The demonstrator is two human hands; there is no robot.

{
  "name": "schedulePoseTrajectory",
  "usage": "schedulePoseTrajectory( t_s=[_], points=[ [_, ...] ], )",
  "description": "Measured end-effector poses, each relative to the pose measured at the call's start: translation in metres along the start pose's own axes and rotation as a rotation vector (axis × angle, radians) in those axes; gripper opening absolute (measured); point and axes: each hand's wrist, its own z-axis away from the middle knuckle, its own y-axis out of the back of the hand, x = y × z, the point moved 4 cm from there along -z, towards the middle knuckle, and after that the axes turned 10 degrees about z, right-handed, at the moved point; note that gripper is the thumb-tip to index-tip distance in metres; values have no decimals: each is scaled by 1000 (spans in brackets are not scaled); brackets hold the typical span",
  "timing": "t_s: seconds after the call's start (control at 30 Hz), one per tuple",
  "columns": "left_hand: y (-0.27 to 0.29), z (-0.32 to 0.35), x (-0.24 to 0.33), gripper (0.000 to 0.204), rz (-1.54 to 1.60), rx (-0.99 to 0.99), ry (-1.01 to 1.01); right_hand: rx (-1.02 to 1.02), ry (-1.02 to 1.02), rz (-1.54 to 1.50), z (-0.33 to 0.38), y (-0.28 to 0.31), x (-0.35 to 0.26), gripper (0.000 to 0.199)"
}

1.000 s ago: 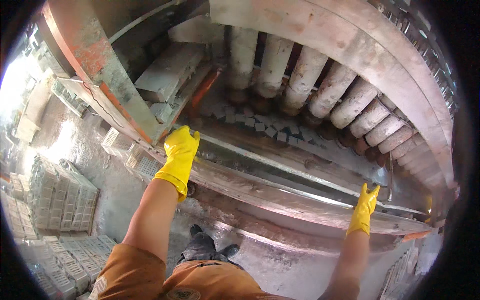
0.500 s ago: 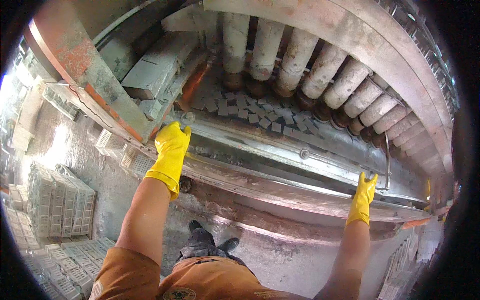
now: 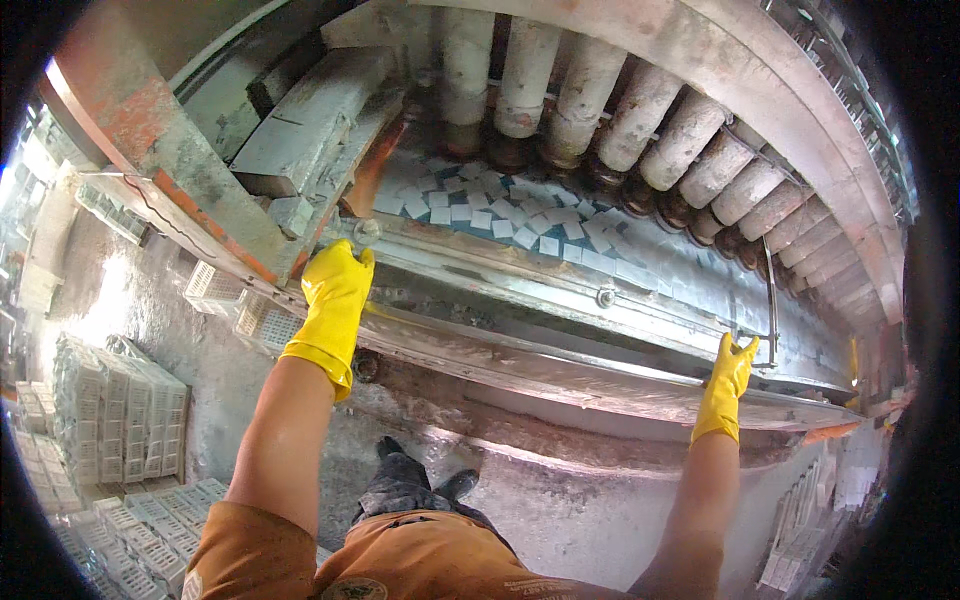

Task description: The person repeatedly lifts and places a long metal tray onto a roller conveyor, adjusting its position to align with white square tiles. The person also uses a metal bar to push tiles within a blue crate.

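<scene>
Across the upper part of the view, a large grey machine frame with worn orange paint (image 3: 145, 125) is spread out, and a row of thick grey cylindrical columns (image 3: 585, 100) is held beneath its curved beam (image 3: 720, 60). Below the columns, a flat, bluish, wet-looking bed (image 3: 700, 290) is bordered by a long pale metal rail (image 3: 520, 280) and, nearer the body, by a scuffed outer ledge (image 3: 560, 375). On the floor to the left, white slotted plastic baskets (image 3: 120, 410) are stacked.

At the left part of the ledge, the left hand (image 3: 335, 285), covered by a yellow rubber glove, is placed with its fingers curled; whether the edge is clamped cannot be told. Well apart from it, the right hand (image 3: 726, 380), gloved likewise, is set at the ledge near a thin bent metal rod (image 3: 771, 300); two digits are spread apart, the others hidden.

Beyond the rail, small pale square tiles (image 3: 525, 237) are scattered loosely on the bed, some seemingly overlapping. Judged from this, they have been brought together near the rail but not put in order; none is seen in either hand, so any handling is left to be done.
</scene>
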Motion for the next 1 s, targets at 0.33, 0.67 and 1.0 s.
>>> schedulePoseTrajectory(
  t_s=[0.33,0.67,1.0],
  points=[
    [10,-4,49,49,-93,-269,181,-32,-74,74,-14,-11,-8,83],
    [-40,-36,43,46,48,-253,67,191,215,-237,79,25,-131,65],
    [-20,-19,40,40,365,-25,-460,-230,400,-302,288,35,-134,72]
  ],
)
